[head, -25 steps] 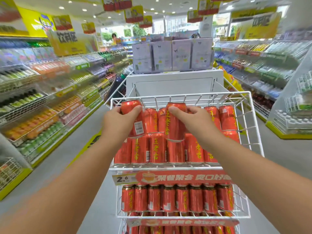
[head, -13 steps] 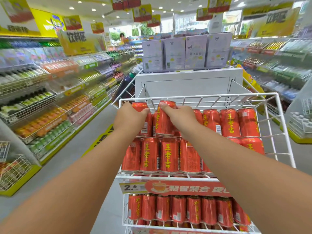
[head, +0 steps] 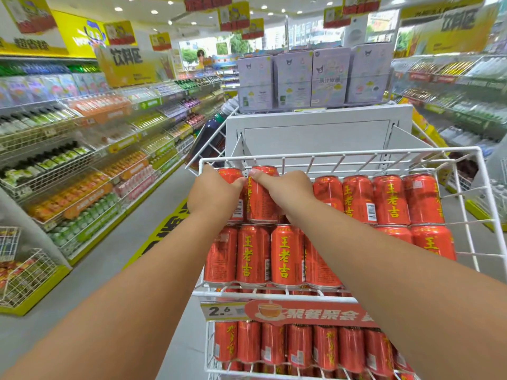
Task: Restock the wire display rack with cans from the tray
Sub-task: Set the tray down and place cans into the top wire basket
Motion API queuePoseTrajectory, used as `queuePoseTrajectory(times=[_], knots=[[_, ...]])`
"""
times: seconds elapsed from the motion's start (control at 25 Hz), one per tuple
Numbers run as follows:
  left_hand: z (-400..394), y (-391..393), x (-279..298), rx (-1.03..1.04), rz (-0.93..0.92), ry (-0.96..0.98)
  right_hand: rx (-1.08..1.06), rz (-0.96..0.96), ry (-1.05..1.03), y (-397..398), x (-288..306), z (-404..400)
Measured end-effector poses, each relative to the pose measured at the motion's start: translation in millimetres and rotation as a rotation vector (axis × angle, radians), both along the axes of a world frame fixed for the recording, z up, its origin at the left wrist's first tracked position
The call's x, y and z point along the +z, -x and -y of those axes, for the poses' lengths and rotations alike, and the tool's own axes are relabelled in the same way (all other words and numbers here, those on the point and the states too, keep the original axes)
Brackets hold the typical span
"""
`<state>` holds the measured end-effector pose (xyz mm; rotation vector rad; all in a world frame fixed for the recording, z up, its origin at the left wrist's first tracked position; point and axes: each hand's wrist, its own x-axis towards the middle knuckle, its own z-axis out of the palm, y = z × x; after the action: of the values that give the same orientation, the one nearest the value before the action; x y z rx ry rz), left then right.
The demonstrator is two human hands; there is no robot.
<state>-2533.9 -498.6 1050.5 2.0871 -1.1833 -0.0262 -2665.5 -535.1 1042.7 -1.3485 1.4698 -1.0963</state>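
Fingers [head: 241, 181] of the left hand [head: 214, 197] and the right hand [head: 288, 193] each wrap 1 red cylindrical metal can [head: 260, 198] on the white wire display rack's [head: 340, 156] upper stacked row, likely heavy, rigid, slick-walled, best gripped mid-body.

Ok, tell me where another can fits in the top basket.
Little room shows. The top row of red cans runs from the left hand and right hand to the basket's right wall. Only free patch: above that row, under the white wire rim.
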Motion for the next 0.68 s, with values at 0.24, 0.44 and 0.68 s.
queuePoseTrajectory(times=[0.24,0.44,0.68], knots=[[-3.1,5.7,3.1,0.029,0.260,-0.083,-0.037,-0.096,0.018,1.3,1.4,1.6],[-9.7,9.9,17.3,0.108,0.579,-0.279,0.025,-0.222,0.040,2.5,8.6,-2.1],[-27.5,-1.5,-3.9,0.038,0.518,-0.081,0.078,-0.310,0.084,-4.7,6.7,-1.9]])
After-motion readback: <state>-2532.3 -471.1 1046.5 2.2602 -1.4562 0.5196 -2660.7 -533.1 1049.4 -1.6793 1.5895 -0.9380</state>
